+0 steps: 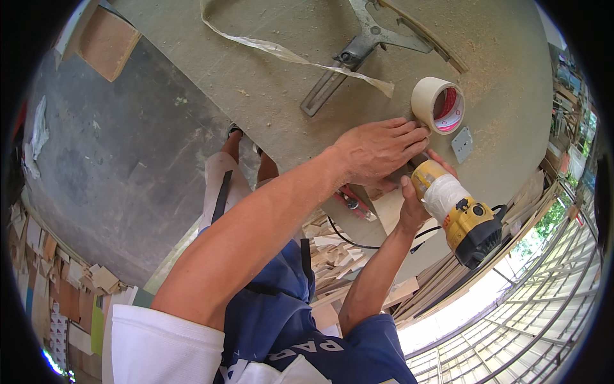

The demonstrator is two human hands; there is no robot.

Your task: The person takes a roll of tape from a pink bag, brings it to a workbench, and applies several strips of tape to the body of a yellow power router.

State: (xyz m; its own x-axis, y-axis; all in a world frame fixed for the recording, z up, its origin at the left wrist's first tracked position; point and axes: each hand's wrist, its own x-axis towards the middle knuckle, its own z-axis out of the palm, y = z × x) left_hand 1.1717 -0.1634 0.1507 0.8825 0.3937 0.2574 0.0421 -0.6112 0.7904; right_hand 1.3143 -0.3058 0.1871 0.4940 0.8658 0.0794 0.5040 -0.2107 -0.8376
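A yellow-and-black trim router (470, 230), its body wrapped with whitish tape, lies tilted in my right hand (412, 205). The thumb shows on the near side and fingers wrap round the far side. My left hand (384, 147) is palm down at the router's metal end, fingers bent and pressed together; whatever they grip is hidden beneath them. Just past the left fingertips stands a cream roll of tape (427, 102) with a red-printed core. A small grey metal plate with holes (462, 144) lies beside the roll.
On the dusty grey-green tabletop (275, 96) lie a metal square with a slotted arm (358, 51) and a thin plastic strip (268, 48). A red tool (355, 201) and a black cord (358, 244) are near my forearms. Wood offcuts (332, 256) pile below.
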